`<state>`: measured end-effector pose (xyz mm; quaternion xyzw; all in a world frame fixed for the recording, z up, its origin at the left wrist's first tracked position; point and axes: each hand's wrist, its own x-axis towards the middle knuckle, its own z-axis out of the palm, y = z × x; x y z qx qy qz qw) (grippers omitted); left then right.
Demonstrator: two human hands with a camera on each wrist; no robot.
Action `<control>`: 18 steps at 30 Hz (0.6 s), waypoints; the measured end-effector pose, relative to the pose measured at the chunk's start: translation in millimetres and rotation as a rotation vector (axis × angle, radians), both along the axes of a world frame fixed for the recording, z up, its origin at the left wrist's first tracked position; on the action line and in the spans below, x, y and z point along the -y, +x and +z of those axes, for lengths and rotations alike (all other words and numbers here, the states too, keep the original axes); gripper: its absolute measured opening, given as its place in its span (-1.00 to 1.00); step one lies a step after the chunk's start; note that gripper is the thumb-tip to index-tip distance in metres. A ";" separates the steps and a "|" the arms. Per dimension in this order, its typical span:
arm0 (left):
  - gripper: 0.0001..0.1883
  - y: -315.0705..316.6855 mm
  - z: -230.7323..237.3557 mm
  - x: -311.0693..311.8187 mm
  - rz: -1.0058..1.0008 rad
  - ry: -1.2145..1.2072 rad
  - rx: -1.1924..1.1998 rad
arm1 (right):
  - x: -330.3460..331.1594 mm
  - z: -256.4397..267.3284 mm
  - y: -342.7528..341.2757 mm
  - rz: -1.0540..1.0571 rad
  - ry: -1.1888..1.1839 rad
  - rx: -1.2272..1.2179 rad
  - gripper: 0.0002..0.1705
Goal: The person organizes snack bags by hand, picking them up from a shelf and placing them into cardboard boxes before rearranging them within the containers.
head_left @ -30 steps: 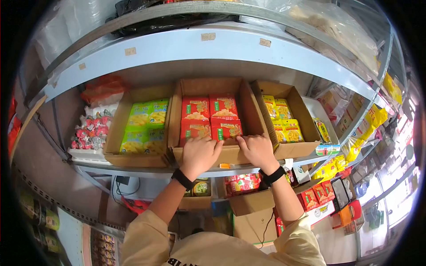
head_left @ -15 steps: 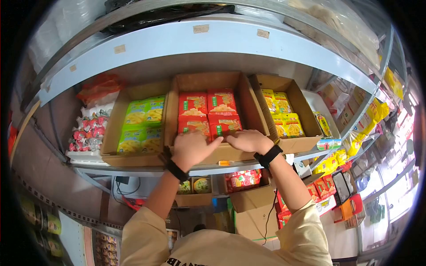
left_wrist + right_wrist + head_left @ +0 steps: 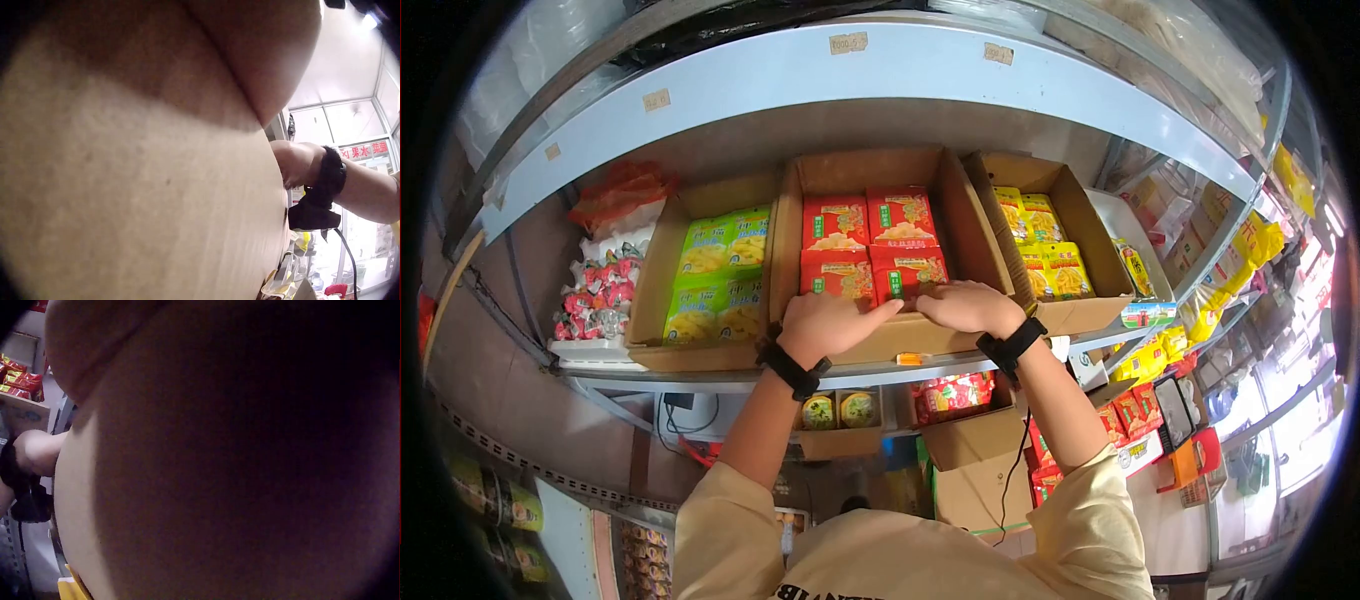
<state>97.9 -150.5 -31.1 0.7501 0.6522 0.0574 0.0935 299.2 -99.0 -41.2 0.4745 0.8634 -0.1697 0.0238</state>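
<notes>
Two brown cardboard boxes (image 3: 1080, 318) of green packets (image 3: 700, 305) and yellow packets (image 3: 1068, 270) flank the grip; between them, left hand (image 3: 828, 322) and right hand (image 3: 972, 306) clasp the front rim of a deep cardboard box (image 3: 870, 349) holding red packets (image 3: 836, 222).

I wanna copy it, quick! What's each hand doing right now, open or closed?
Left hand: closed over the middle box's front edge.
Right hand: closed over that same edge, thumb pointing towards the other thumb.

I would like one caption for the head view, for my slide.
Left hand and right hand grip the front edge of a cardboard box holding red packets.
</notes>
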 end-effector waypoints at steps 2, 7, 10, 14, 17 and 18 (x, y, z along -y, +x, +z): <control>-0.17 0.9 0.2 2.4 0.011 -0.011 -0.008 | 1.3 -0.7 -1.6 -0.018 -0.013 0.029 -0.38; -0.16 0.8 2.4 1.0 0.023 -0.071 -0.045 | 4.9 4.2 -5.2 -0.069 -0.012 0.034 -0.38; -0.16 -1.3 -3.3 -2.8 0.012 -0.062 -0.020 | 4.0 0.3 -4.2 -0.040 0.025 0.004 -0.37; -0.18 -1.1 -4.7 -2.2 -0.003 -0.034 -0.031 | 4.1 -1.6 -5.2 -0.037 0.050 0.052 -0.43; -0.19 0.6 -1.7 -1.1 -0.012 -0.021 -0.032 | 6.7 3.7 -6.9 -0.060 0.047 0.034 -0.48; -0.20 0.8 -1.7 0.0 -0.027 -0.006 -0.024 | 5.9 1.6 -6.1 -0.074 0.041 -0.006 -0.43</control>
